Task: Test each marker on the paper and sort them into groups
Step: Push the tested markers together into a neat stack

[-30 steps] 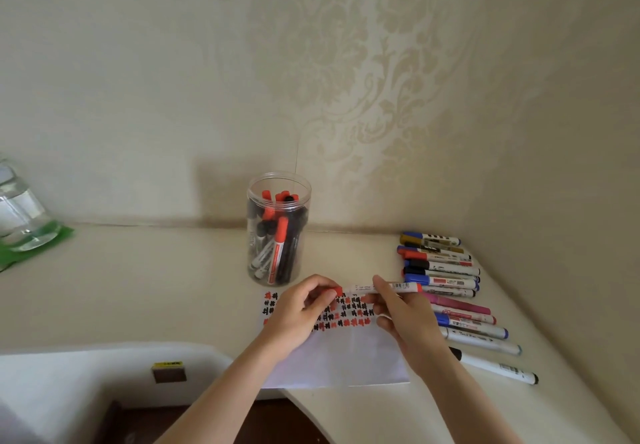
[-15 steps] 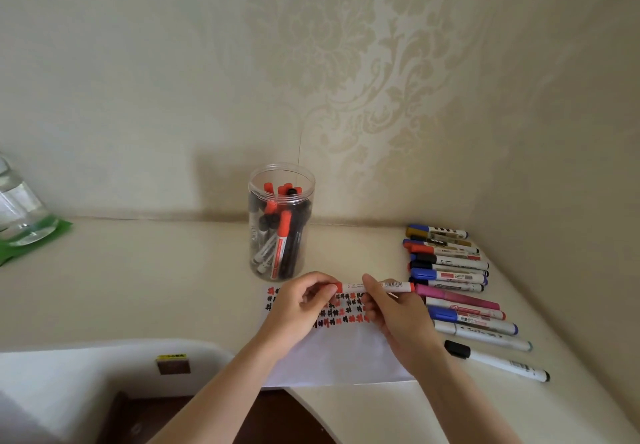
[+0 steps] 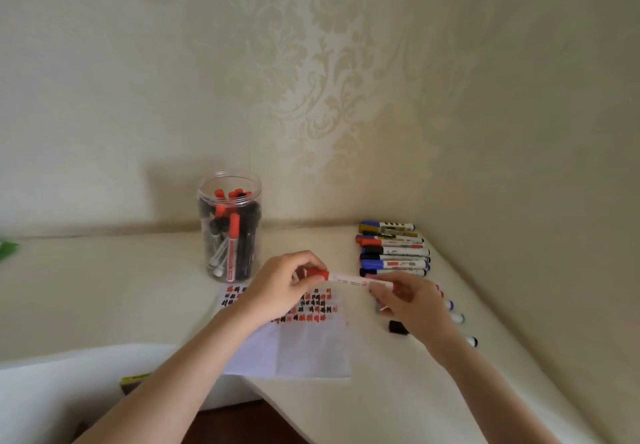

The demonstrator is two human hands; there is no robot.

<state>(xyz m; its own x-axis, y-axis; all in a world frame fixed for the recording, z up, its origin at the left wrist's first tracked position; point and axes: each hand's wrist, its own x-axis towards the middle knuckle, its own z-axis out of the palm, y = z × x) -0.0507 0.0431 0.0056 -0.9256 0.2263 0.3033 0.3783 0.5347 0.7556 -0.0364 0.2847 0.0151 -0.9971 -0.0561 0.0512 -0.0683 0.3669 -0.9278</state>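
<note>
Both hands (image 3: 280, 291) rightward with marker (image 3: 349, 279)

Two bare forearms, no sleeves, left hand (image 3: 280, 291), right hand (image 3: 410, 305)

Both hands (image 3: 280, 287) gripping red marker (image 3: 349, 279), paper (image 3: 294, 346)

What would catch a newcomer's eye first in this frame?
First, the red-capped marker held level above the paper, the left hand pinching its red cap and the right hand gripping the barrel's other end. Next, the rows of red and black test marks across the paper's top. Then the clear jar of markers behind the paper, and the row of sorted markers lying by the right wall.
</note>
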